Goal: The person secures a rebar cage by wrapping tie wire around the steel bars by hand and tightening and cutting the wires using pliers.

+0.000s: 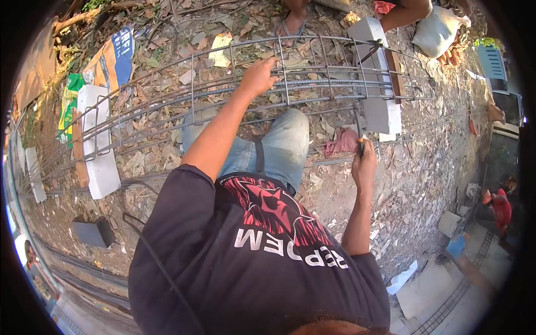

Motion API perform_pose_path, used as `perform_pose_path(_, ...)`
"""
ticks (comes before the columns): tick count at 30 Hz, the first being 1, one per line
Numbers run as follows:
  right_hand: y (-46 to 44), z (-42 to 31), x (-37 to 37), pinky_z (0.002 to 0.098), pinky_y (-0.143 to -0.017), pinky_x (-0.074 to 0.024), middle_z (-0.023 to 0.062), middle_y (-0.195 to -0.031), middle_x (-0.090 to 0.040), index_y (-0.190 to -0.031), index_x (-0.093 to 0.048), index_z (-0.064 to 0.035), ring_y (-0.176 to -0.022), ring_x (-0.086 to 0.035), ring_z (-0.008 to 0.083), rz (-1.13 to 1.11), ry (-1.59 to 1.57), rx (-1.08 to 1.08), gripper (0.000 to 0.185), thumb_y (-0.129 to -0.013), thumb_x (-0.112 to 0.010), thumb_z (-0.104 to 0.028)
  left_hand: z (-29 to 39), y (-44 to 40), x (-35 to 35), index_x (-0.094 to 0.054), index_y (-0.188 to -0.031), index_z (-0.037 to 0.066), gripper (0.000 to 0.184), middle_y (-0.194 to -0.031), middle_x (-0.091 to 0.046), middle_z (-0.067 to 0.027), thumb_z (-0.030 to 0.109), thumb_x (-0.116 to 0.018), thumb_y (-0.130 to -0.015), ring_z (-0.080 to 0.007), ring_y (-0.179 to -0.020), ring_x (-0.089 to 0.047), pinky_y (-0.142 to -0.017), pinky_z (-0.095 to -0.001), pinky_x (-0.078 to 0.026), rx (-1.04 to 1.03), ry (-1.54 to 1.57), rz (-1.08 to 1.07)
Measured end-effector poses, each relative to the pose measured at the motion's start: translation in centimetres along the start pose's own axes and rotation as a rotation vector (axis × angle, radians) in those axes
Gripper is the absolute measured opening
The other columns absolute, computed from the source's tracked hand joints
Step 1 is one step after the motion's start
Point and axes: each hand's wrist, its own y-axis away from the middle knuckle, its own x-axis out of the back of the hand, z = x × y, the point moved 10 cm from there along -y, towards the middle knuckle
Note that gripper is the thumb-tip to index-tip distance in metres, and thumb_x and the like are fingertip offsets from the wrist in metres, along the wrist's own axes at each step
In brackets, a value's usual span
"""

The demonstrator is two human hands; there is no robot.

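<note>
A long cage of steel bars and square stirrups [287,84] crosses the upper view. My left hand [259,78] reaches over it, with index finger and thumb apart beside a stirrup; the index fingertip appears to touch it. My right hand [364,162] is closed around the orange and black handle of a metal tool [360,144]. The tool's thin shaft points up toward the cage's near bars, beside the right white block [383,114]. Its tip is too small to make out.
A left white block [100,145] also supports the cage. Another person's foot [293,25] and arm [407,14] show beyond it. A white sack [441,30] lies at upper right, a pink cloth [341,143] near my right hand, and a dark box [94,232] at lower left.
</note>
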Motion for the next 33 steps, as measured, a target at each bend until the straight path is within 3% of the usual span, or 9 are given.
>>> perform_pose_path(2, -5.1, -4.7, 2.2, 0.0459, -0.089, -0.0523, 0.0131, -0.116, -0.069, -0.112, -0.068, -0.0007, -0.106, -0.066, 0.0345, -0.139, 0.283, 0.108, 0.023, -0.090, -0.060, 0.002, -0.5, 0.0, -0.2, -0.061, -0.140, 0.010, 0.058, -0.127, -0.068, -0.0171, 0.025, -0.082, -0.088, -0.0360, -0.123, -0.062, -0.106, -0.0476, -0.048, -0.128, -0.132, 0.176)
perform_pose_path(4, -8.6, -7.9, 1.9, 0.0423, -0.096, -0.0488, 0.0106, -0.122, -0.066, -0.114, -0.070, -0.0032, -0.112, -0.063, 0.0306, -0.115, 0.359, 0.364, 0.024, -0.094, -0.057, -0.002, -0.4, 0.1, 0.8, -0.062, -0.139, 0.012, 0.056, -0.129, -0.067, -0.0159, 0.027, -0.081, -0.089, -0.0348, -0.126, -0.060, -0.109, -0.0473, -0.046, -0.110, -0.151, 0.190)
perform_pose_path(8, -15.2, -12.9, -0.6, 0.0485, -0.116, -0.0384, 0.0091, -0.137, -0.060, -0.122, -0.069, -0.0010, -0.130, -0.055, 0.0270, -0.052, 0.625, 0.678, 0.030, -0.096, -0.055, -0.009, -2.8, 0.6, -0.9, -0.064, -0.137, 0.013, 0.050, -0.129, -0.067, -0.0131, 0.028, -0.078, -0.091, -0.0345, -0.126, -0.060, -0.110, -0.0491, -0.045, -0.111, -0.074, 0.060)
perform_pose_path(12, -19.1, -17.1, -3.4, 0.0555, -0.125, -0.0286, 0.0082, -0.149, -0.054, -0.134, -0.065, 0.0001, -0.143, -0.046, 0.0253, -0.099, 0.923, 0.858, 0.041, -0.097, -0.055, -0.012, -2.8, 0.9, -0.7, -0.069, -0.128, 0.012, 0.040, -0.123, -0.071, -0.0105, 0.028, -0.076, -0.093, -0.0333, -0.122, -0.062, -0.105, -0.0482, -0.049, -0.095, -0.044, 0.134)
perform_pose_path(18, -19.9, -19.1, -4.6, 0.0608, -0.129, -0.0195, 0.0096, -0.161, -0.045, -0.148, -0.056, -0.0035, -0.152, -0.037, 0.0275, -0.185, 1.059, 0.907, 0.050, -0.100, -0.053, -0.017, -2.6, 1.1, 0.6, -0.072, -0.123, 0.008, 0.035, -0.118, -0.072, -0.0122, 0.024, -0.075, -0.092, -0.0340, -0.117, -0.063, -0.105, -0.0460, -0.049, -0.090, 0.057, 0.121)
perform_pose_path(22, -19.8, -18.7, -4.6, 0.0621, -0.129, -0.0175, 0.0096, -0.161, -0.045, -0.149, -0.055, -0.0035, -0.151, -0.038, 0.0279, -0.186, 1.090, 0.845, 0.051, -0.100, -0.053, -0.016, -1.8, 2.2, 2.2, -0.071, -0.121, 0.007, 0.034, -0.119, -0.070, -0.0111, 0.020, -0.076, -0.091, -0.0329, -0.117, -0.062, -0.103, -0.0473, -0.049, -0.164, 0.072, 0.276)
perform_pose_path(27, -19.9, -18.9, -4.4, 0.0623, -0.129, -0.0161, 0.0095, -0.159, -0.046, -0.148, -0.055, -0.0028, -0.149, -0.040, 0.0282, -0.157, 1.071, 0.851, 0.051, -0.099, -0.056, -0.015, 0.1, 9.0, 7.7, -0.071, -0.123, 0.006, 0.033, -0.127, -0.067, -0.0096, 0.016, -0.074, -0.092, -0.0322, -0.120, -0.060, -0.102, -0.0475, -0.048, -0.246, 0.072, 0.531)
perform_pose_path(29, -20.3, -18.9, -4.6, 0.0622, -0.129, -0.0162, 0.0094, -0.159, -0.046, -0.148, -0.055, -0.0027, -0.149, -0.040, 0.0280, -0.169, 1.064, 0.802, 0.051, -0.098, -0.056, -0.015, -0.6, 13.1, 9.2, -0.071, -0.122, 0.006, 0.031, -0.122, -0.070, -0.0108, 0.015, -0.073, -0.093, -0.0311, -0.119, -0.062, -0.099, -0.0445, -0.050, -0.238, 0.177, 0.473)
perform_pose_path(33, -20.7, -18.8, -4.9, 0.0621, -0.130, -0.0161, 0.0086, -0.159, -0.046, -0.147, -0.056, -0.0039, -0.149, -0.039, 0.0274, -0.203, 1.077, 0.833, 0.049, -0.099, -0.055, -0.013, -5.2, 21.9, 8.3, -0.075, -0.114, 0.005, 0.023, -0.094, -0.076, -0.0132, 0.015, -0.072, -0.094, -0.0287, -0.083, -0.072, -0.076, -0.0396, -0.057, 0.019, 0.411, 0.203)
